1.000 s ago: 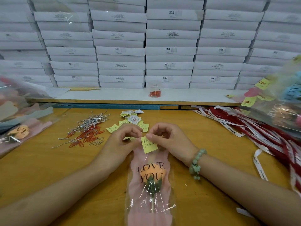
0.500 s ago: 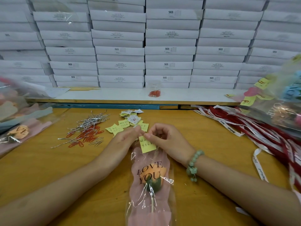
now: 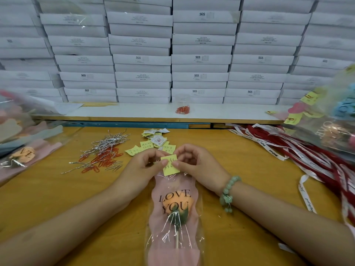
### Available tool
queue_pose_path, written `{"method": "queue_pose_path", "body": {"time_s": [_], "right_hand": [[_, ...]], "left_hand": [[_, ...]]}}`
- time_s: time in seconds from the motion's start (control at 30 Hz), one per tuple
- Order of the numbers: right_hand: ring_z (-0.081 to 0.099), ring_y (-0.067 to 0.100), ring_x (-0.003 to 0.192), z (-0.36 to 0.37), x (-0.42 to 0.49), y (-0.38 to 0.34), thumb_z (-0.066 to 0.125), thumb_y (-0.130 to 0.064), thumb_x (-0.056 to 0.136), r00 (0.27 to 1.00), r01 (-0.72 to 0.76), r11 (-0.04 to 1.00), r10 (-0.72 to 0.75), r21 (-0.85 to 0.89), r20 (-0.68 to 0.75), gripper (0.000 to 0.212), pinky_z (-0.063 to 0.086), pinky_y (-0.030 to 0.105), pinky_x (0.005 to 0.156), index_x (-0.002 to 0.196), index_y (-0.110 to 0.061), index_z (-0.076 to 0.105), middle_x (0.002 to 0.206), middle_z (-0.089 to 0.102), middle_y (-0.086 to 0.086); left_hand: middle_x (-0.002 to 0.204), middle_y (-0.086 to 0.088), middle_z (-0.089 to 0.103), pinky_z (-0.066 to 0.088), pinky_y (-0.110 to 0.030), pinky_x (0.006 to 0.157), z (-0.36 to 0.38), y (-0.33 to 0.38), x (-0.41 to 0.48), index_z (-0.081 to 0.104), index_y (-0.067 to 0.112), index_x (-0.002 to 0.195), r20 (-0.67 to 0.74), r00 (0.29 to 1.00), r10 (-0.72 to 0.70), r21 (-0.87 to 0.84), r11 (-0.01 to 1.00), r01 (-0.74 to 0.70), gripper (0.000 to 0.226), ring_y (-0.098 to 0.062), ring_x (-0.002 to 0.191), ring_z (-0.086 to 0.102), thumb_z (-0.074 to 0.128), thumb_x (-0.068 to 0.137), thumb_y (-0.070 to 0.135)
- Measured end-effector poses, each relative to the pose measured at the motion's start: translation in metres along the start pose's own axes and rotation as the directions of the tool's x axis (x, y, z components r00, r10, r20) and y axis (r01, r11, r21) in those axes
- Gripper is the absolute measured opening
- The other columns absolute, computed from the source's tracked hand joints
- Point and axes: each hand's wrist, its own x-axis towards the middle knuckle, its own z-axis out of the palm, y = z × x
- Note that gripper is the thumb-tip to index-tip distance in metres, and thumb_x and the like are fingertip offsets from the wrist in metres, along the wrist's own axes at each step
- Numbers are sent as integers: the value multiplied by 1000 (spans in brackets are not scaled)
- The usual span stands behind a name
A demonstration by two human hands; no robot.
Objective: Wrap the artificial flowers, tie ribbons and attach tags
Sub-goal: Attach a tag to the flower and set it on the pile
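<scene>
We see bare forearms running to the left hand (image 3: 142, 166) and right hand (image 3: 199, 166), and one thing worn, on the right wrist at 4 o'clock from centre: a bracelet (image 3: 228, 186) of round, glossy pale-green beads, with a small green charm and two little beads hanging at its 6 o'clock.

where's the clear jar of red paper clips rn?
Head view, centre: the clear jar stands on the white ledge in front of the stacked white boxes, past the far edge of the table, straight beyond the yellow tag.
</scene>
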Motion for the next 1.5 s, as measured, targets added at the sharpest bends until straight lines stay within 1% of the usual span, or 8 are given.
{"method": "queue_pose_path", "body": {"time_s": [0.2, 0.33, 0.67, 0.87, 0.97, 1.17, 1.37, 1.5], "right_hand": [[55, 9, 77, -2, -1, -1, 70, -3, 84, 999, 13, 1000, -14, 20, 50, 26, 49, 23, 79, 106, -15, 63, 83, 59, 4], [56, 9, 69, 0, -1, -2, 65, -20, 91, 1000, -9, 999, 8, 43, 22, 11, 48, 29, 71, 101, -17, 66, 75, 64, -4], [64, 20, 77, -2, -1, -1, 66, -9, 89, 1000, 0, 999, 0, 50, 0, 7, 54, 36, 77, 94, -14, 68, 78, 71, 4], [69, 32, 89, -4, 0, 1, 66, -8, 89, 1000, -6, 998, 7, 70, -5, 9, 56, 43, 84, 94, -14, 68, 86, 74, 11], [69, 27, 84, -4, 1, 3, 67, -9, 89, 1000, -12, 998, 12, 64, 0, 10, 56, 35, 80, 93, -19, 69, 82, 74, 4], [68, 15, 78, -4, 3, 5, 68, -10, 88, 1000, -25, 997, 24, 74, 8, 13, 55, 22, 72, 90, -22, 69, 78, 73, -3], [68, 15, 78, -4, 3, 6, 68, -9, 88, 999, -29, 996, 27, 79, 20, 11, 57, 26, 73, 92, -19, 70, 78, 72, -2], [65, 13, 75, -4, 3, 7, 68, -9, 87, 1000, -22, 997, 21, 71, 19, 10, 55, 23, 72, 93, -17, 70, 75, 71, -5]], "left_hand": [[98, -20, 69, 51, -53, 83, 1, 3, -3, 66, 16, 95, -1, 1000, -11, -35, 999, 11, 5, -43, 94, 62, 62, 93, 19], [86, -22, 67, 47, -38, 66, 1, 7, -5, 66, 22, 92, 27, 999, 28, 12, 1000, -29, 4, -41, 70, 56, 62, 93, 22], [85, -32, 64, 50, -57, 69, 0, 8, -6, 67, 23, 89, -3, 1000, -1, -28, 1000, 1, 2, -57, 79, 57, 65, 91, 22], [103, 4, 67, 52, -23, 72, -4, 15, -5, 63, 22, 101, -131, 980, 151, 131, 982, -134, 10, -16, 98, 64, 58, 95, 15], [103, 12, 67, 47, -25, 75, -19, 25, 5, 64, 28, 100, -306, 933, 189, 140, 978, -152, 18, -1, 97, 60, 55, 96, 13], [102, 7, 68, 48, -28, 83, -77, 23, 32, 63, 29, 90, -376, 914, 150, 228, 971, -66, 31, -11, 100, 61, 53, 93, 0], [95, 12, 64, 44, -14, 58, -105, -7, 29, 66, 33, 94, 8, 996, 87, 774, 630, -61, 15, -4, 78, 60, 66, 90, 18], [101, 7, 62, 40, -16, 74, -101, -16, 30, 72, 19, 107, 126, 985, 115, 860, 483, -166, 18, -10, 89, 57, 66, 90, 16]]}}
